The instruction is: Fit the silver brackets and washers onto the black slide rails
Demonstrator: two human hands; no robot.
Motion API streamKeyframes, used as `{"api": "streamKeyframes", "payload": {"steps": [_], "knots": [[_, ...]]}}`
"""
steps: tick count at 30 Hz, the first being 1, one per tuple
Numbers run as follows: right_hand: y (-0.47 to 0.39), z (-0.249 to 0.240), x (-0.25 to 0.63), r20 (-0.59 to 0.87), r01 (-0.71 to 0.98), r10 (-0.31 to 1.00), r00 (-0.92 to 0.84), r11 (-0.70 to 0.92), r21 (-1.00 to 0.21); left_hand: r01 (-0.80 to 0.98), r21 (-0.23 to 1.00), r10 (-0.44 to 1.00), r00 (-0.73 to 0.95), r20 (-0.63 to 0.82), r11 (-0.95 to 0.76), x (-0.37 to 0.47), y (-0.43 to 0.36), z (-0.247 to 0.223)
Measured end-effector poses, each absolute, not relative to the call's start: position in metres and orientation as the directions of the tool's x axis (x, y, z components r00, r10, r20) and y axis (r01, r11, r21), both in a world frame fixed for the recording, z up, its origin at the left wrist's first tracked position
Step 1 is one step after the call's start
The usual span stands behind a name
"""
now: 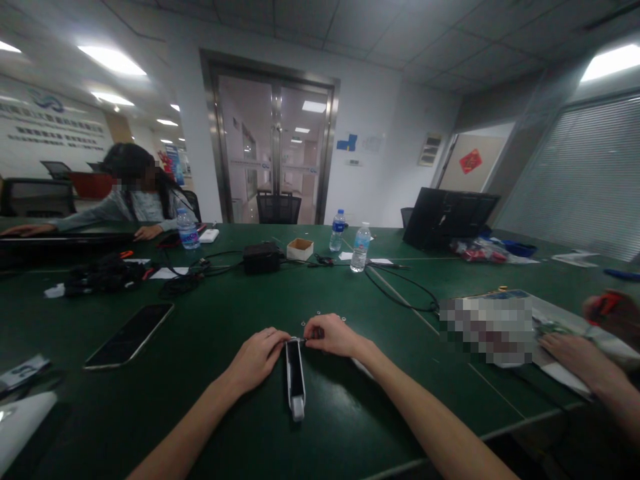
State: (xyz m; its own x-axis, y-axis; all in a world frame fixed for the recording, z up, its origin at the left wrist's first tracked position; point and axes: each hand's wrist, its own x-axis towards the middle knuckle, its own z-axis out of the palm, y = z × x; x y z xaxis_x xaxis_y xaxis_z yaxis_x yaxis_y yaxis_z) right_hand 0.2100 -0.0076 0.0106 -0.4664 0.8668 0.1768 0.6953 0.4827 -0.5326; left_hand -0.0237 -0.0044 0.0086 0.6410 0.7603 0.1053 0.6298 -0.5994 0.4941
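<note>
On the green table lies a long, narrow white housing [298,407] with a dark hollow inside, pointing away from me. My left hand [257,357] has its fingertips closed at the far left end of this housing, palm down on the table. My right hand [333,335] is closed in a pinch at the far right end, on a small metal part [301,341] that the fingers largely cover. Several tiny metal pieces [319,313] lie just beyond my right hand. The exact shape of the pinched part is hidden.
A phone [130,337] lies to the left. Farther back are a black box [261,257], a small open carton [300,249], water bottles [361,248], cables and a monitor [447,217]. At right, a co-worker's hands [575,357] are over a sheet; another person sits back left.
</note>
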Motion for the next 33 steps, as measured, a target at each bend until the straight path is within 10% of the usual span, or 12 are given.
{"api": "streamKeyframes", "payload": {"steps": [20, 33], "knots": [[-0.012, 0.025, 0.218, 0.268, 0.788, 0.844, -0.465, 0.532, -0.310, 0.625, 0.495, 0.757, 0.644, 0.112, -0.604, -0.024, -0.004, 0.007], [0.002, 0.022, 0.263, 0.004, 0.890, 0.924, -0.383, 0.370, -0.267, 0.631, 0.485, 0.756, 0.646, 0.104, -0.606, -0.023, -0.009, 0.015]]}}
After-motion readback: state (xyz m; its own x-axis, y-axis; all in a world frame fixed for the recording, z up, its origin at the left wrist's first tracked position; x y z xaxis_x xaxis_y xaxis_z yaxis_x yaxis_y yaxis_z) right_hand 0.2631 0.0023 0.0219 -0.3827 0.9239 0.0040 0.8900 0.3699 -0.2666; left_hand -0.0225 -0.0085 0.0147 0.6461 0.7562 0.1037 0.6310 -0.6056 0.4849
